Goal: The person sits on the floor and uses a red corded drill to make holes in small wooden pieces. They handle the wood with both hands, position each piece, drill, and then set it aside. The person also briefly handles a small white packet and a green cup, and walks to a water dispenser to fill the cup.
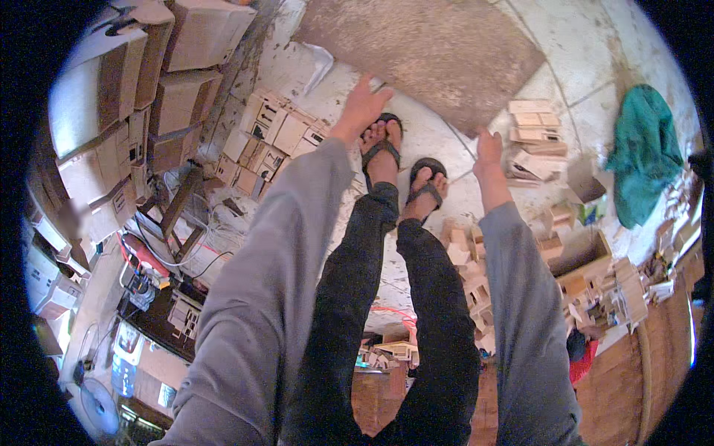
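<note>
A large brown sheet [424,52] with a rough, stained surface lies over the floor in front of my feet. At its near left edge is my left hand [362,111], fingertips at the border and thumb held out to the side; it seems to grip the edge. My right hand [489,152] is closed at the near right corner of the same sheet, its fingers curled and partly hidden. Both arms reach down in grey sleeves. My sandalled feet [381,152] stand between the hands, just short of the sheet.
Left of my feet lie flat wooden pieces [271,137] in rows, with stacked cardboard boxes [186,97] beyond. At right are a small wood stack [535,123], a green cloth [645,156] and a pile of wooden offcuts [472,275]. A white scrap [318,68] lies beside the sheet.
</note>
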{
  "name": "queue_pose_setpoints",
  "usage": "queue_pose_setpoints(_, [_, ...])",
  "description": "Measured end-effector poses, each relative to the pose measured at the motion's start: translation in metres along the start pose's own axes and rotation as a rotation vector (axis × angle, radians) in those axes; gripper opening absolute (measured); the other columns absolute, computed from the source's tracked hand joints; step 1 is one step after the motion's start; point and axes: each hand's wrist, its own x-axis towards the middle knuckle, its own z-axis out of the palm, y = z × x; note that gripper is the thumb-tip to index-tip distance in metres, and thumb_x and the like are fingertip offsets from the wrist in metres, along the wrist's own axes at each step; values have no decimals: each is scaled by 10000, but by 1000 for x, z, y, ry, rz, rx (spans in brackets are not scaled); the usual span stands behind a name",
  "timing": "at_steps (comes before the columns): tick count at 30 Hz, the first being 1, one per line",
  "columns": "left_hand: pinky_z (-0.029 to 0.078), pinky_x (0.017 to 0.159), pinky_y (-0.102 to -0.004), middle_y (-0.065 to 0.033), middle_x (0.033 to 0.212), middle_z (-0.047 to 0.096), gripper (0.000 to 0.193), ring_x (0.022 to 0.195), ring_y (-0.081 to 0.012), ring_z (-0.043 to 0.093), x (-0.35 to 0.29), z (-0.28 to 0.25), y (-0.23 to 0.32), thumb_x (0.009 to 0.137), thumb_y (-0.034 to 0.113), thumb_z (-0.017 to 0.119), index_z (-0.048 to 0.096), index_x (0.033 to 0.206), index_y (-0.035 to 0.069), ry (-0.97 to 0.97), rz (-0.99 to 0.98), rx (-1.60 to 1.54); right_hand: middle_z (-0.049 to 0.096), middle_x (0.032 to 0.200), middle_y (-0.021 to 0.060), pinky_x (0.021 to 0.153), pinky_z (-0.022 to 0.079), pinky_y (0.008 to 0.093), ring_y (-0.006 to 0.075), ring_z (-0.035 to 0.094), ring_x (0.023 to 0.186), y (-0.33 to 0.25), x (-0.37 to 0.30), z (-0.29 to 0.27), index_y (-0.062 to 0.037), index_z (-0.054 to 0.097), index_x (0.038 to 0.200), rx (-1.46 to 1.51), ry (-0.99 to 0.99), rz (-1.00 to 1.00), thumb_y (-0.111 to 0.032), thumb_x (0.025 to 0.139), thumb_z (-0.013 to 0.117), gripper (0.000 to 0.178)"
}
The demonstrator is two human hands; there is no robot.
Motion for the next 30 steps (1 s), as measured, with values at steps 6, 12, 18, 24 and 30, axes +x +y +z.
queue_pose_setpoints(6, [440,883,-375,-216,1096,608,486,1045,-336,568,22,35,2,740,299,654,576,1123,10,117,-145,-185,518,1210,57,898,381,390,200,481,1025,-53,-27,-16,-145,499,1221,323,-319,382,-383,787,651,518])
queue_pose_setpoints(12, [465,764,-288,-70,877,624,370,804,-171,570,-23,4,29,806,269,642,577,1041,-9,162,-125,-447,555,1175,53,952,389,339,181,499,1111,-139,-105,-89,-54,479,1233,149,-594,20,-247,874,605,426])
queue_pose_setpoints(18, [477,729,-257,-42,899,629,328,818,-116,577,-122,-53,36,837,193,627,563,1101,8,190,-127,-474,623,962,81,763,443,332,169,556,836,-335,-189,-126,7,574,1050,-53,-403,-596,-218,895,572,273])
queue_pose_setpoints(24, [476,754,-257,-40,902,597,162,844,-131,575,-203,-69,-45,872,100,549,553,1006,9,179,-201,-736,609,911,182,713,466,384,343,596,797,-480,-259,-128,5,569,1045,-908,-485,-1385,-133,843,591,245])
queue_pose_setpoints(30, [481,730,-282,-54,886,583,99,771,-147,549,-269,-33,-120,891,71,520,548,968,16,372,-254,-762,608,913,157,705,478,388,340,594,828,-536,-328,-62,-36,583,1037,-1185,-874,-1751,-98,792,622,255])
